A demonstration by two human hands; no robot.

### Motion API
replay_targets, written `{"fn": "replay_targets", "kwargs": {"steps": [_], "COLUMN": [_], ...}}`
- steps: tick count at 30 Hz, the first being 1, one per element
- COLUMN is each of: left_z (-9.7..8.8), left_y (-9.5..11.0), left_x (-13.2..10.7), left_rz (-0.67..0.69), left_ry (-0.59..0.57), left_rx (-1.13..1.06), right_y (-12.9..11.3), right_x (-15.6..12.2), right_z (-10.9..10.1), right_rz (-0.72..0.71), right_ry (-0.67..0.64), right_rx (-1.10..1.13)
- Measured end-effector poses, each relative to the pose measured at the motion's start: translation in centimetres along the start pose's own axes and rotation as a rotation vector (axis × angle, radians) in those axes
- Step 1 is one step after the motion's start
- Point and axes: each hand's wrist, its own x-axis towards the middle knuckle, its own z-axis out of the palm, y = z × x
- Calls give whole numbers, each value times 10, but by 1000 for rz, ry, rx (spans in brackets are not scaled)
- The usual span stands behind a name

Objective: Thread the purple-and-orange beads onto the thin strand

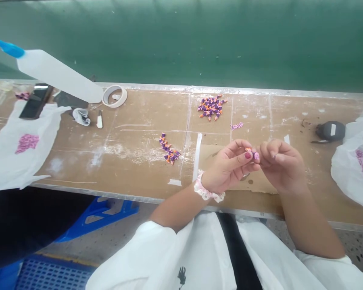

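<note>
From here I see left hand (225, 167) pinching a purple figure (255, 156), probably to steady it; right hand (284, 165) bunched alongside, can't tell its grip

Left hand (230, 166) pinching purple-orange piece (255, 155), right hand (282, 165) alongside, piled pieces (211, 108) beyond

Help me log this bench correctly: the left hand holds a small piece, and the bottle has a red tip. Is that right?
Not quite: the tip's colour is wrong. The head view shows a blue tip on the bottle. The left hand does hold a small piece.
</note>
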Motion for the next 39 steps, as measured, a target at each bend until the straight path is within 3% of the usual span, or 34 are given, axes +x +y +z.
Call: {"fn": "replay_targets", "kwargs": {"steps": [6, 12, 18, 25, 33, 39], "left_z": [-5, -8, -8, -8, -9, -8], "left_y": [-2, -3, -5, -7, -4, -1], "left_x": [3, 3, 3, 3, 5, 4], "left_rz": [-1, -34, -23, -51, -91, -93], "left_ry": [66, 98, 117, 116, 147, 132], "left_rx": [-30, -36, -5, 26, 55, 100], "right_y": [1, -1, 2, 14, 11, 10], "right_x": [0, 1, -4, -17, -15, -14], "right_z": [4, 7, 4, 3, 4, 5], "right_rz": [147, 129, 5, -354, -489, -514], "right_ry": [169, 201, 159, 187, 106, 78], "right_rx": [43, -54, -300, -812, -1040, -1067]}}
